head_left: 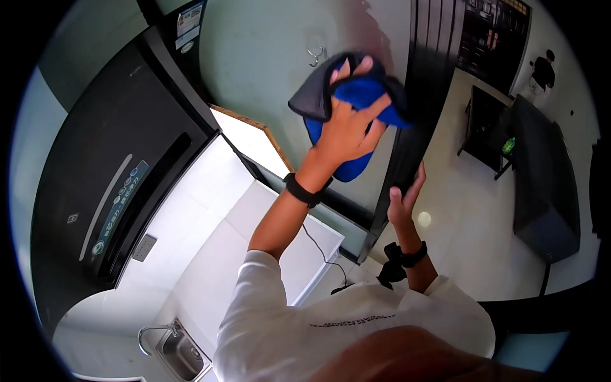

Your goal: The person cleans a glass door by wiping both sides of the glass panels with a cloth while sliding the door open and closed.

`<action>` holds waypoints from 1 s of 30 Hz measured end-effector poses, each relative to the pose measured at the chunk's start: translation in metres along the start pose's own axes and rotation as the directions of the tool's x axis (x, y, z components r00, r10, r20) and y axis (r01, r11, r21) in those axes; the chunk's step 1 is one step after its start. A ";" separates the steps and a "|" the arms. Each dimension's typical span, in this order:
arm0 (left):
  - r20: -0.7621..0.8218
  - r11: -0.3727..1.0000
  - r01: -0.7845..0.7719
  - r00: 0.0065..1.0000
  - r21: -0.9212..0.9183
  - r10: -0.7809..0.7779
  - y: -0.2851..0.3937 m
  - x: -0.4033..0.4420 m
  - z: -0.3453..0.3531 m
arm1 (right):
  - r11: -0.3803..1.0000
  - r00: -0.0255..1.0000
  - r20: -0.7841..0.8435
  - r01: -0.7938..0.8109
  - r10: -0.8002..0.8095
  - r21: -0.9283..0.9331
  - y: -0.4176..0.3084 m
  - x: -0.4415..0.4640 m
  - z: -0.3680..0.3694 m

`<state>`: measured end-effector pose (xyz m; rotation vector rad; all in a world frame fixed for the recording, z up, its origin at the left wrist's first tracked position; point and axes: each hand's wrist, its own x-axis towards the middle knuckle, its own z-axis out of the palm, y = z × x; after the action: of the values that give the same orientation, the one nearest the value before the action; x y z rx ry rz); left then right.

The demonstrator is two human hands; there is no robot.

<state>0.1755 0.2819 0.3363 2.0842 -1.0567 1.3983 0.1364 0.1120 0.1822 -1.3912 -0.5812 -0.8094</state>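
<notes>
My left hand [349, 132] is raised in front of a pale grey-green panel [261, 63], its fingers curled over a blue and grey cloth [358, 93]. The cloth has dark edging and hangs in folds around the fingers. It lies against or just in front of the panel; I cannot tell which. Lower to the right, my right hand [405, 198] rests by the edge of a black frame [407, 146], thumb and fingers stretched out, with no object in it. Both wrists wear black bands.
A metal hook [315, 56] is fixed to the panel. At left is a large black range hood [108, 165], above a white counter [254, 248] and a steel sink [181, 350]. Beyond the frame stand a low black table [480, 127] and a dark sofa [544, 184].
</notes>
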 end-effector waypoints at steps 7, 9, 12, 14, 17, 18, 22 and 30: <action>-0.108 0.991 0.001 0.994 0.132 0.013 -0.010 -0.031 -0.001 | 1.000 1.000 0.009 0.020 -0.020 -0.013 0.004 -0.003 -0.003; -0.239 0.971 0.138 0.967 0.193 -0.090 -0.022 -0.034 -0.003 | 0.999 0.999 0.021 0.034 -0.033 -0.028 0.003 -0.003 -0.005; -0.307 0.904 0.386 0.851 -0.184 -0.425 -0.026 -0.040 0.003 | 0.999 0.999 0.027 0.034 -0.033 -0.034 0.003 -0.002 -0.005; -0.403 0.800 0.543 0.692 -0.255 -0.598 -0.043 -0.059 0.019 | 0.997 0.998 0.025 0.054 -0.052 -0.059 0.008 -0.004 -0.006; -0.349 0.634 0.721 0.539 -0.279 -0.767 -0.064 -0.045 0.014 | 0.999 0.999 0.023 0.043 -0.042 -0.029 0.008 -0.004 -0.005; -0.350 0.630 0.714 0.532 -0.304 -0.771 -0.061 -0.022 -0.003 | 0.999 0.999 0.033 0.032 -0.031 -0.037 0.008 -0.006 -0.006; -0.426 0.786 0.584 0.669 -0.203 -0.608 -0.097 0.032 -0.052 | 0.996 0.997 0.035 0.067 -0.065 -0.058 0.011 -0.005 -0.004; -0.328 0.904 0.418 0.845 -0.086 -0.422 -0.058 -0.008 -0.024 | 0.995 0.997 0.018 0.081 -0.080 -0.056 0.014 -0.007 -0.005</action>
<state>0.2047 0.3383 0.3431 1.8256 -0.4288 1.4402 0.1425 0.1084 0.1674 -1.4344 -0.6339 -0.8857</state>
